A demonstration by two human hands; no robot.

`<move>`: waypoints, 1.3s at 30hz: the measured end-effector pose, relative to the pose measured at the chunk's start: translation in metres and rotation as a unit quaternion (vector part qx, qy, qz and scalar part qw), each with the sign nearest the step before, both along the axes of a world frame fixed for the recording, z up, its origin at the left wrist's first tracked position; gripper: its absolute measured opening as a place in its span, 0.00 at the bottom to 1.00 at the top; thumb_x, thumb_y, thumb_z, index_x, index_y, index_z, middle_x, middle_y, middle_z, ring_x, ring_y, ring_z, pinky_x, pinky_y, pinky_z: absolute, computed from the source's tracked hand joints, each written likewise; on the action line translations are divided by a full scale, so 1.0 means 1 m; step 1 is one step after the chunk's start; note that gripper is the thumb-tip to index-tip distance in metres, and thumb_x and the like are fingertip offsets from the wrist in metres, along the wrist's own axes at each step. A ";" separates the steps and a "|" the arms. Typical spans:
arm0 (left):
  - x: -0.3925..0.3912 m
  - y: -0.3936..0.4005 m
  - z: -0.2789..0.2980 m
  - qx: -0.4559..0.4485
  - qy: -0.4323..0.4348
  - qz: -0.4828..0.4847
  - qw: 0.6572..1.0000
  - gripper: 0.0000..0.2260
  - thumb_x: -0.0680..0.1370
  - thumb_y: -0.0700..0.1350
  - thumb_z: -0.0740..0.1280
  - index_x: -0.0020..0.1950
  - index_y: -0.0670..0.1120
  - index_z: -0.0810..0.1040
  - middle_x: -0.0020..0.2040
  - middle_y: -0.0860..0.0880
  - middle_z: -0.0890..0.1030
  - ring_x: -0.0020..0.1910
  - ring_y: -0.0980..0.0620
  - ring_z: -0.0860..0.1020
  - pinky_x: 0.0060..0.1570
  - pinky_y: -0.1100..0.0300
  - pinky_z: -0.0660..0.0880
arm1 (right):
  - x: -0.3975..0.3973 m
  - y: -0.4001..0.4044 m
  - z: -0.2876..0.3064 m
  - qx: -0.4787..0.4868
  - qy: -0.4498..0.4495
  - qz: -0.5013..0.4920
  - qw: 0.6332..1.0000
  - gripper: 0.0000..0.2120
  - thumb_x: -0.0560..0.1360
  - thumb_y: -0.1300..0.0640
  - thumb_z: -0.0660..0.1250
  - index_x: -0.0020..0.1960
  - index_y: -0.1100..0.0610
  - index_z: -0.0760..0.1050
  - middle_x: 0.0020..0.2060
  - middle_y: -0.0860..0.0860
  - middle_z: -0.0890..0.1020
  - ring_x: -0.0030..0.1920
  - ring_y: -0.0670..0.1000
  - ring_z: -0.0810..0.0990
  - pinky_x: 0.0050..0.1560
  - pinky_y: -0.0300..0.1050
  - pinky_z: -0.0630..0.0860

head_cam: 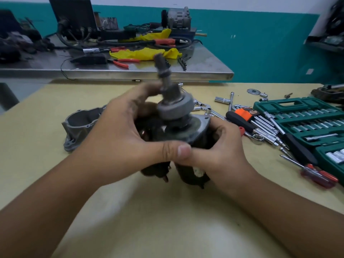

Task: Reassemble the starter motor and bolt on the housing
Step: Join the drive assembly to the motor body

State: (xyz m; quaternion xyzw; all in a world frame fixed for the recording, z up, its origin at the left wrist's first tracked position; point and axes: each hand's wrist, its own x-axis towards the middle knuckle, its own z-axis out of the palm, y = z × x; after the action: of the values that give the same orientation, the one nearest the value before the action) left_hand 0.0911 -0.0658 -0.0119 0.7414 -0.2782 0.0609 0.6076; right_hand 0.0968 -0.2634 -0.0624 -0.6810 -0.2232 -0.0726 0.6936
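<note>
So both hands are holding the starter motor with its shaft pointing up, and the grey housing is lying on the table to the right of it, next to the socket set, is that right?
Not quite. In the head view the housing lies left of the starter motor, behind the left hand; the socket set is on the right. Both hands, including the right hand, do hold the motor with its shaft up.
</note>
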 end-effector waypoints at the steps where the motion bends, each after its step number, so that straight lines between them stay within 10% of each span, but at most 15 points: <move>1: 0.001 0.003 0.000 -0.015 -0.005 0.001 1.000 0.40 0.61 0.49 0.83 0.71 0.52 0.74 0.58 0.52 0.86 0.57 0.52 0.85 0.52 0.58 0.83 | 0.000 0.003 -0.001 0.034 0.017 -0.009 0.999 0.24 0.61 0.54 0.82 0.56 0.56 0.82 0.50 0.52 0.88 0.53 0.52 0.87 0.50 0.43 0.83; 14: 0.006 -0.012 -0.022 0.000 -0.109 -0.018 0.994 0.32 0.69 0.43 0.80 0.70 0.46 0.71 0.60 0.55 0.81 0.63 0.52 0.80 0.61 0.62 0.77 | -0.005 0.005 -0.012 0.113 -0.107 -0.064 0.986 0.24 0.69 0.58 0.74 0.59 0.51 0.66 0.51 0.43 0.82 0.54 0.46 0.82 0.53 0.40 0.79; 19: 0.006 -0.012 -0.027 0.001 -0.142 -0.002 0.990 0.32 0.68 0.42 0.80 0.69 0.50 0.71 0.60 0.62 0.80 0.61 0.58 0.80 0.59 0.65 0.77 | -0.012 0.014 -0.009 0.202 -0.022 -0.030 0.979 0.25 0.70 0.37 0.76 0.56 0.49 0.71 0.50 0.47 0.84 0.52 0.48 0.84 0.48 0.43 0.81; 26: 0.013 -0.010 -0.028 0.054 -0.157 -0.016 0.986 0.34 0.68 0.42 0.81 0.70 0.52 0.69 0.63 0.58 0.77 0.65 0.55 0.78 0.63 0.59 0.76 | -0.002 0.017 -0.005 0.224 -0.062 -0.058 0.971 0.15 0.72 0.56 0.62 0.58 0.54 0.77 0.49 0.51 0.84 0.49 0.52 0.84 0.47 0.44 0.81; 29: 0.021 0.018 -0.015 0.147 -0.131 0.002 0.980 0.39 0.68 0.60 0.80 0.75 0.62 0.66 0.66 0.65 0.76 0.67 0.60 0.76 0.60 0.59 0.77 | 0.007 0.015 -0.005 0.178 -0.075 -0.100 0.976 0.11 0.71 0.57 0.63 0.53 0.53 0.77 0.46 0.51 0.83 0.48 0.53 0.82 0.48 0.46 0.79; 32: 0.039 0.065 -0.004 0.214 -0.157 0.208 0.941 0.38 0.66 0.76 0.69 0.73 0.68 0.66 0.63 0.66 0.76 0.64 0.62 0.74 0.55 0.53 0.75 | 0.014 0.013 -0.007 0.188 -0.061 -0.107 0.974 0.14 0.72 0.63 0.59 0.52 0.51 0.76 0.45 0.46 0.84 0.47 0.49 0.82 0.47 0.42 0.80; 36: 0.066 0.114 -0.017 0.507 0.022 0.340 0.792 0.48 0.61 0.82 0.64 0.76 0.66 0.57 0.71 0.49 0.73 0.67 0.42 0.71 0.60 0.40 0.74 | 0.013 0.009 -0.007 0.191 -0.047 -0.104 0.975 0.21 0.71 0.61 0.58 0.50 0.39 0.82 0.47 0.43 0.85 0.50 0.46 0.83 0.48 0.42 0.81; 39: 0.074 0.119 -0.036 0.478 0.075 0.294 0.824 0.40 0.64 0.71 0.76 0.72 0.60 0.68 0.60 0.48 0.78 0.58 0.45 0.76 0.56 0.48 0.76 | 0.013 0.009 -0.005 0.191 -0.040 -0.087 0.977 0.20 0.71 0.61 0.58 0.49 0.40 0.82 0.47 0.44 0.85 0.49 0.47 0.83 0.48 0.42 0.81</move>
State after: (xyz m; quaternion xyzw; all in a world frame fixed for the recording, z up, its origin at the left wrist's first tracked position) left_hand 0.1646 0.0529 -0.0474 0.9879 0.0051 0.0399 0.1495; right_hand 0.1096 -0.2541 -0.0673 -0.5493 -0.1730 -0.2013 0.7923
